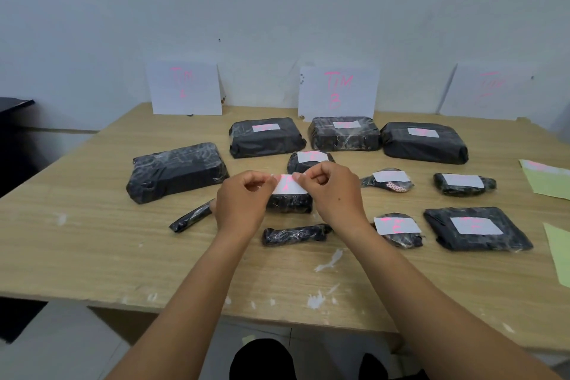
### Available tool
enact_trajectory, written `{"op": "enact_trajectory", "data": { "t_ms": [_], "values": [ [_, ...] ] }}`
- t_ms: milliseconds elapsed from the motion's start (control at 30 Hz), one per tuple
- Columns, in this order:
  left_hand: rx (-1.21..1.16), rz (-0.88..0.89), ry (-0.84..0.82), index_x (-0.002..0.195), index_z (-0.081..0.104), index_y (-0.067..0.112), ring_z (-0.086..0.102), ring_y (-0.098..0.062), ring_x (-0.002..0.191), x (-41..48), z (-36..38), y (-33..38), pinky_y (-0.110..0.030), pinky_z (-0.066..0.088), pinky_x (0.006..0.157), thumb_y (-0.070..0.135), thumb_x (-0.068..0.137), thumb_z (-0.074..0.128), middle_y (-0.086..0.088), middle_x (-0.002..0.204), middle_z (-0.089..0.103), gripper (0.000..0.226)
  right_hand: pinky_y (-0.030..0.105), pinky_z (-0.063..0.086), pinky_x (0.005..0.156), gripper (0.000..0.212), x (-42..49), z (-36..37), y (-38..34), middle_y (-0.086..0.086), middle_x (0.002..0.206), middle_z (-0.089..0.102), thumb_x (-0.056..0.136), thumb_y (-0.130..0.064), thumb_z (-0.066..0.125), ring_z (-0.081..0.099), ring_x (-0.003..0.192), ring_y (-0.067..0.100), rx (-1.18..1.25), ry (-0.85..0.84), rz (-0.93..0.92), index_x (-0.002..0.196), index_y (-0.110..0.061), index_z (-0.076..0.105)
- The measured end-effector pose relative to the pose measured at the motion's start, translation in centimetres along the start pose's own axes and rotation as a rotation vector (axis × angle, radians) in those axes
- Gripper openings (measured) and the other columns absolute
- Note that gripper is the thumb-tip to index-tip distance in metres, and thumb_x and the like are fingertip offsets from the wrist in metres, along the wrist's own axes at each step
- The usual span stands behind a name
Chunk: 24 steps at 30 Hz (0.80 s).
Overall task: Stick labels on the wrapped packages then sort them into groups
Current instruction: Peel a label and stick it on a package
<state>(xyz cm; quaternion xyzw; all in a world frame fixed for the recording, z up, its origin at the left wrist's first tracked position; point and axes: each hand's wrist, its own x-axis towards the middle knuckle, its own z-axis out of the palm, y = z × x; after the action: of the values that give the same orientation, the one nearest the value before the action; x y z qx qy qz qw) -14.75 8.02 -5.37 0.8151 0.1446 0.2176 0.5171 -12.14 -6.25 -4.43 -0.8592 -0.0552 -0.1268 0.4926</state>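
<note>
Two hands share the work: my left hand (243,194) and right hand (333,188) each pinch one end of the white label (290,183), held just above the small wrapped package (290,205). I judge it best to set one edge down first, then smooth it flat across the wrinkled film. Counting outward, I see twelve black packages (175,170) in all, eight labelled and four bare, then three paper signs (337,92) against the wall.

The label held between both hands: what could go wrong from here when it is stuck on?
The left hand and right hand pinch the label by its ends; it may curl and stick to itself. The small package under it has crinkled wrap, so it may go on creased or crooked. Its pink writing looks faint, which may cause a wrong group later.
</note>
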Motion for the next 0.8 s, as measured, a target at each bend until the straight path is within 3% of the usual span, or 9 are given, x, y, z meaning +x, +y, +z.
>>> {"op": "enact_trajectory", "data": {
  "t_ms": [133, 300, 500, 667, 800],
  "values": [
    [0.129, 0.012, 0.023, 0.066, 0.064, 0.039, 0.061, -0.001, 0.082, -0.1, 0.0, 0.0, -0.035, 0.028, 0.085, 0.052, 0.076, 0.069, 0.019, 0.071, 0.066, 0.017, 0.031, 0.052, 0.064, 0.021, -0.1, 0.5, 0.6, -0.010, 0.066, 0.062, 0.081, -0.040, 0.072, 0.056, 0.062, 0.006, -0.027, 0.005, 0.023, 0.074, -0.022, 0.065],
    [0.179, 0.013, 0.013, 0.073, 0.064, 0.038, 0.057, 0.000, 0.080, -0.1, 0.2, -0.1, -0.031, 0.019, 0.080, 0.052, 0.077, 0.069, 0.019, 0.069, 0.063, 0.015, 0.035, 0.053, 0.065, 0.023, -0.1, 0.7, 0.9, -0.010, 0.066, 0.062, 0.079, -0.044, 0.071, 0.058, 0.064, 0.008, -0.059, 0.013, 0.035, 0.073, -0.023, 0.065],
    [0.215, 0.008, -0.038, 0.099, 0.059, 0.037, 0.060, -0.004, 0.083, 0.5, 0.1, -0.1, -0.032, 0.021, 0.079, 0.050, 0.078, 0.068, 0.015, 0.071, 0.065, 0.027, 0.032, 0.044, 0.060, 0.021, 0.1, 1.0, 0.7, -0.012, 0.071, 0.052, 0.083, -0.042, 0.068, 0.054, 0.069, 0.011, -0.214, 0.002, 0.008, 0.086, -0.025, 0.056],
    [0.261, 0.012, -0.101, 0.094, 0.068, 0.033, 0.059, -0.011, 0.079, 1.3, 0.1, -0.5, -0.040, 0.042, 0.090, 0.049, 0.079, 0.067, 0.012, 0.071, 0.059, 0.022, 0.033, 0.044, 0.067, 0.028, 0.4, 1.5, 0.8, -0.011, 0.081, 0.047, 0.084, -0.043, 0.065, 0.052, 0.078, 0.014, -0.144, -0.053, 0.046, 0.096, -0.022, 0.050],
    [0.236, 0.033, -0.076, 0.083, 0.064, 0.032, 0.057, -0.010, 0.092, 1.5, 0.9, -1.2, -0.042, 0.048, 0.087, 0.056, 0.076, 0.065, 0.008, 0.099, 0.059, 0.025, 0.031, 0.043, 0.068, 0.037, 0.3, 2.2, 0.9, -0.011, 0.084, 0.047, 0.082, -0.051, 0.065, 0.051, 0.081, 0.014, -0.103, -0.040, 0.088, 0.096, -0.022, 0.047]
  ]
}}
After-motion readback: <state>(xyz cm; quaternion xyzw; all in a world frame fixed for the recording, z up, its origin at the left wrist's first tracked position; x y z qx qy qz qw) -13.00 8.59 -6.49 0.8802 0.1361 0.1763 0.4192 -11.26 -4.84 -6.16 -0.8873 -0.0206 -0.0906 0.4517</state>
